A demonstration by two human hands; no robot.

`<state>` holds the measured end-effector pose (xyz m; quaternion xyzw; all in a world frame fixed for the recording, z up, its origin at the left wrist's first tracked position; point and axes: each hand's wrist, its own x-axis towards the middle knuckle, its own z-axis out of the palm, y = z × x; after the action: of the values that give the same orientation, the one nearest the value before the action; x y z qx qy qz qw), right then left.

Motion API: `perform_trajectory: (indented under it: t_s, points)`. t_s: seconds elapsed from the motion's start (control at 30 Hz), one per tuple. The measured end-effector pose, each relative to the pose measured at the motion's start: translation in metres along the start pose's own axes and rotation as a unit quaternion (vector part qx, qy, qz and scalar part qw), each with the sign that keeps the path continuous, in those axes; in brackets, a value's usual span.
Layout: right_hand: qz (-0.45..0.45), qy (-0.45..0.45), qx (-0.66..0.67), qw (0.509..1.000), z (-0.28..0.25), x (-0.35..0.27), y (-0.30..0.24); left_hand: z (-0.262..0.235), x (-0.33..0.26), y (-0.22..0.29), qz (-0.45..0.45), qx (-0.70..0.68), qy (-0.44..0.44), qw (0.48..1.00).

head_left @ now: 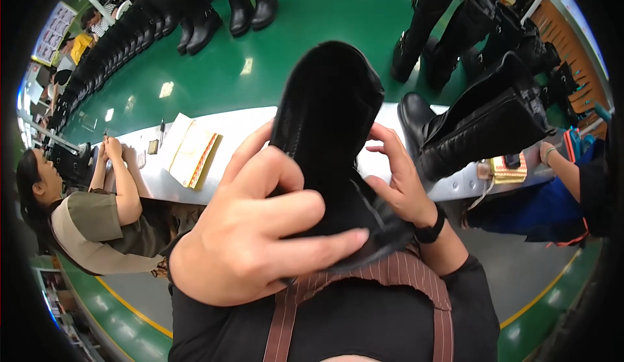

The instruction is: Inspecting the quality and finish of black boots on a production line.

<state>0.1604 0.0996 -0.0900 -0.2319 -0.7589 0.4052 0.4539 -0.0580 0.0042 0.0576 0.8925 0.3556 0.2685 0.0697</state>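
i hold 1 tall black boot (331, 134) upright against my chest, above my striped brown apron (364, 284). my left hand (250, 232) is wrapped firmly around its lower part, fingers (312, 242) closed across the leather, so the boot rests in that grip. my right hand (403, 180) touches the far side with fingers loosely curled, thumb and fingertips on the shaft. to do this well, i judge i should keep the left grip steady and turn the boot slowly, letting the right fingers feel along the seam. just beyond runs a pale bench edge (247, 125) with an open booklet (192, 151), then a green conveyor belt (312, 30) carrying many black boots (481, 121). 1 seated person (78, 212) works at my left, another person's arm (565, 167) at my right.
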Motion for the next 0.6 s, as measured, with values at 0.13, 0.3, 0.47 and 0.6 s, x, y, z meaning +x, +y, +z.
perform_trajectory:
  t_s: [0.13, 0.3, 0.47, 0.6]
  points:
    - [-0.030, -0.037, -0.123, 0.991, 0.016, 0.007, -0.001, -0.009, -0.029, -0.003, 0.007, -0.021, -0.042, 0.999]
    - [-0.034, -0.085, -0.096, 0.991, 0.017, 0.013, -0.006, -0.017, -0.049, -0.009, 0.027, -0.034, -0.084, 0.996]
    - [-0.009, -0.034, -0.107, 0.994, 0.026, 0.026, 0.000, -0.017, -0.042, -0.025, 0.080, -0.061, -0.084, 0.991]
    - [0.024, 0.079, -0.147, 0.986, 0.029, 0.036, 0.013, -0.032, -0.018, -0.041, 0.113, -0.035, -0.038, 0.992]
